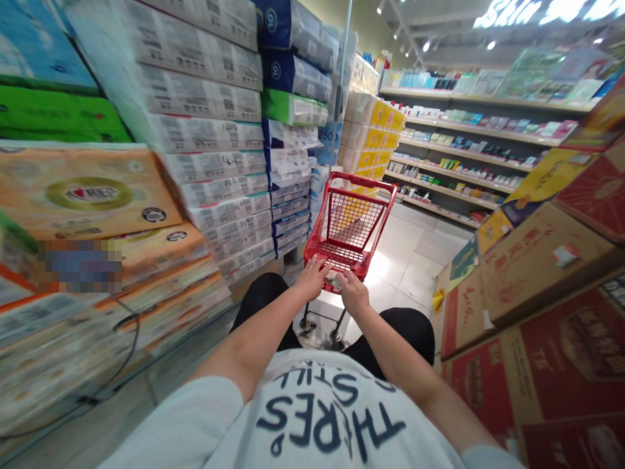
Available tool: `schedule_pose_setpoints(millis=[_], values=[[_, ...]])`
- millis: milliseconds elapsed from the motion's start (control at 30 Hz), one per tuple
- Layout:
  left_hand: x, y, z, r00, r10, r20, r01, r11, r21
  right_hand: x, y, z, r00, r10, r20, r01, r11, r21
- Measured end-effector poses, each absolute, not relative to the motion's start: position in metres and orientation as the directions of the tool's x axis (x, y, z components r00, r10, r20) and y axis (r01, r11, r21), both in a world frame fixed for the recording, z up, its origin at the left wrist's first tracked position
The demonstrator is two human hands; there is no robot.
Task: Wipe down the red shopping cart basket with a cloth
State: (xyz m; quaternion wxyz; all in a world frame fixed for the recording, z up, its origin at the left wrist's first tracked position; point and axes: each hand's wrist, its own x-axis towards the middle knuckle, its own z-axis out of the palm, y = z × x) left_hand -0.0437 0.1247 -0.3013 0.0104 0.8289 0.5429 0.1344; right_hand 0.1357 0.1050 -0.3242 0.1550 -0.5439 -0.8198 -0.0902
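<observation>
A red shopping cart (359, 218) with a mesh basket stands in front of my bent knees. At its near lower edge, my left hand (311, 279) rests with the fingers stretched forward over the red plastic. Beside it, my right hand (353, 291) has its fingers bent around the edge of a small pale, crumpled piece (333, 280). That piece lies between both hands against the cart, and its kind is too small to tell. The fingertips of my right hand are partly hidden.
Stacked tissue packs (209, 124) rise on the left, with orange packs (88, 189) nearer and a dark cable (131, 345) hanging in front. Cardboard cartons (537, 260) line the right. Shelves of small boxes (469, 124) stand behind the tiled floor (415, 251).
</observation>
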Motion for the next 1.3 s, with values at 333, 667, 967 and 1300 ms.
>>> schedule_pose_setpoints(millis=[333,667,967,1300], values=[[-0.04,0.124,-0.296,0.37,0.908,0.198,0.896,-0.405,0.182,0.135,0.109,-0.324,-0.501,0.816,0.287,0.853,0.522,0.006],[-0.04,0.122,-0.296,0.359,0.913,0.193,0.891,-0.397,0.22,0.124,0.103,-0.32,-0.497,0.844,0.204,0.864,0.503,0.024],[-0.041,0.12,-0.297,0.362,0.914,0.185,0.887,-0.399,0.233,0.131,0.101,-0.321,-0.396,0.917,0.045,0.918,0.394,0.041],[-0.04,0.119,-0.293,0.374,0.913,0.164,0.886,-0.404,0.227,0.129,0.098,-0.319,-0.377,0.925,0.033,0.925,0.375,0.053]])
